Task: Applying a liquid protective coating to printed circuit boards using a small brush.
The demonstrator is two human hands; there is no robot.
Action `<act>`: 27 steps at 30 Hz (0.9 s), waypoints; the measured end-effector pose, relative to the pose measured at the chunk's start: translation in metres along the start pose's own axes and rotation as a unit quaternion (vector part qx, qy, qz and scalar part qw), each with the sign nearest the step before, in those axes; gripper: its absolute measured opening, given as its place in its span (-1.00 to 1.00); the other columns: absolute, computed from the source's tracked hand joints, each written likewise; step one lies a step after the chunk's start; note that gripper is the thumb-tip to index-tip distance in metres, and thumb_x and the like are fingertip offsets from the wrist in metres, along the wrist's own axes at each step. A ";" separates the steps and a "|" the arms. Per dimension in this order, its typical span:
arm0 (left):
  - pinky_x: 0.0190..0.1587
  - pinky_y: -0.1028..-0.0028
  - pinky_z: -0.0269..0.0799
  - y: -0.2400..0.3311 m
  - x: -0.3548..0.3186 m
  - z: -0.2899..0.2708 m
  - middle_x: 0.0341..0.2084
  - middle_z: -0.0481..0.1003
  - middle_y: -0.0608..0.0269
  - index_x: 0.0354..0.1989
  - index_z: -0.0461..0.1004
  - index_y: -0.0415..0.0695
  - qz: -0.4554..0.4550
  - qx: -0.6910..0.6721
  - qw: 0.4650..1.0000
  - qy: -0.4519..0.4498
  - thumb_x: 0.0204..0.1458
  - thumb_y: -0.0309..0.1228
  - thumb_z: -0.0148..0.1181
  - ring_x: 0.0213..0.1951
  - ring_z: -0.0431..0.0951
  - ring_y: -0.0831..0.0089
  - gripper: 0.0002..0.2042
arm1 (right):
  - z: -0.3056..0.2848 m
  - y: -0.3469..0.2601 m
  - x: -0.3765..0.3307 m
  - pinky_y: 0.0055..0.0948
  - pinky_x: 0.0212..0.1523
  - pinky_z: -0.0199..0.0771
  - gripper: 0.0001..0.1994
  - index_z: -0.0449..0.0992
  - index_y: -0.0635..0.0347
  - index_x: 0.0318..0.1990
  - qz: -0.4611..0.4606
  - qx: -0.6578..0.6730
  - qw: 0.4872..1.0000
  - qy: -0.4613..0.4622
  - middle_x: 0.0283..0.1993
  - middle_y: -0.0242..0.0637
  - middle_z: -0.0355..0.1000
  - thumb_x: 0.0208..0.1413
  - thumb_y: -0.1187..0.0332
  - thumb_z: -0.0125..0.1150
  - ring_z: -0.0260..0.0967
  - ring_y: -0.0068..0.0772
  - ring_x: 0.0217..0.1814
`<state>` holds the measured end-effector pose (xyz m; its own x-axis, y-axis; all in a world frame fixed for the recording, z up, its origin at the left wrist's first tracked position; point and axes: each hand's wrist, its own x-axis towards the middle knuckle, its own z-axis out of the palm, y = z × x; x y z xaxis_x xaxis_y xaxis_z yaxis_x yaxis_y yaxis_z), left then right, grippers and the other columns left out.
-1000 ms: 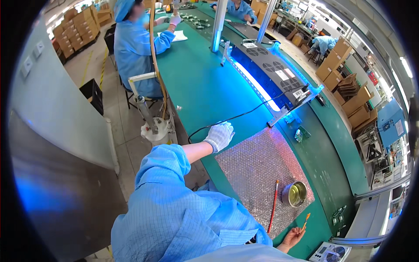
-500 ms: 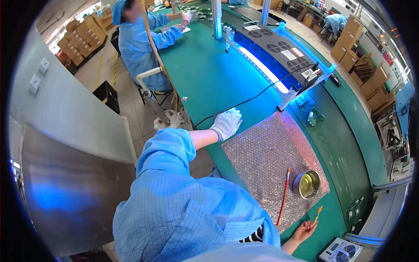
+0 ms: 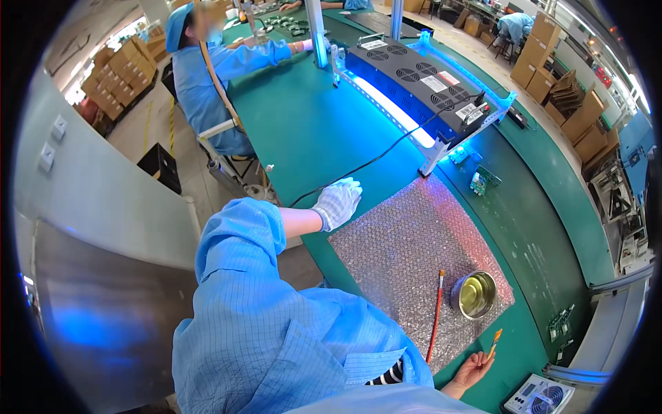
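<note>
My left hand (image 3: 338, 203), in a white knitted glove, lies on the green table mat with its fingers stretched out and nothing held. It is just beyond the left corner of a bubble-wrap sheet (image 3: 393, 241). At the lower right, my bare right hand (image 3: 471, 371) pinches a small orange-yellow brush (image 3: 494, 343) that points up and away. On the sheet near this hand stands a round metal bowl (image 3: 474, 294) holding yellowish liquid. Left of the bowl lies a long, thin red-handled brush (image 3: 436, 314).
A black lamp unit with fans (image 3: 420, 83) stands on a metal frame, casting blue light. Its black cable (image 3: 376, 162) crosses the mat near my left hand. Circuit boards (image 3: 480, 181) lie at right. A co-worker in blue (image 3: 207, 90) sits at far left. A fan device (image 3: 538, 397) is near right.
The view has shifted, so the bench appears further left. The co-worker's arm reaches further right. Both my hands keep nearly the same places on the bench.
</note>
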<state>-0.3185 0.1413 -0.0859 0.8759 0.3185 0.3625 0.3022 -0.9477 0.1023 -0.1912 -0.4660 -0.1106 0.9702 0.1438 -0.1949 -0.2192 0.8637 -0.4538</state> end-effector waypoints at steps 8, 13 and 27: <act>0.02 0.26 0.38 -0.004 0.000 0.006 -0.12 0.44 0.19 -0.20 0.44 -0.12 0.004 0.003 0.999 0.037 0.07 -0.32 0.08 0.04 0.41 0.23 -0.81 | -0.003 -0.002 0.004 -0.63 -0.46 0.16 -0.78 0.33 0.29 -0.01 0.026 -0.006 0.999 -0.033 -0.48 -0.44 0.11 0.34 0.33 -0.09 0.03 -0.64 -0.48; 0.07 0.23 0.37 -0.004 -0.001 0.003 -0.08 0.44 0.16 -0.15 0.42 -0.10 0.002 -0.008 1.000 0.021 0.02 -0.36 0.15 0.06 0.41 0.18 -0.78 | 0.005 0.000 0.002 -0.63 -0.45 0.16 -0.81 0.35 0.27 -0.07 0.023 -0.037 0.998 -0.034 -0.48 -0.44 0.10 0.34 0.33 -0.08 0.04 -0.65 -0.46; 0.07 0.24 0.37 0.002 0.003 -0.004 -0.11 0.45 0.14 -0.16 0.43 -0.09 -0.017 -0.011 1.000 -0.006 0.05 -0.37 0.14 0.04 0.42 0.17 -0.81 | 0.011 0.005 -0.002 -0.67 -0.46 0.12 -0.73 0.30 0.28 0.07 -0.012 -0.048 0.999 0.011 -0.47 -0.46 0.09 0.32 0.34 -0.03 0.01 -0.66 -0.45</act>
<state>-0.3168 0.1404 -0.0803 0.8696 0.3500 0.3483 0.3231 -0.9367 0.1347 -0.1928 -0.4563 -0.1031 0.9730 0.1121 -0.2015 -0.2058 0.8167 -0.5392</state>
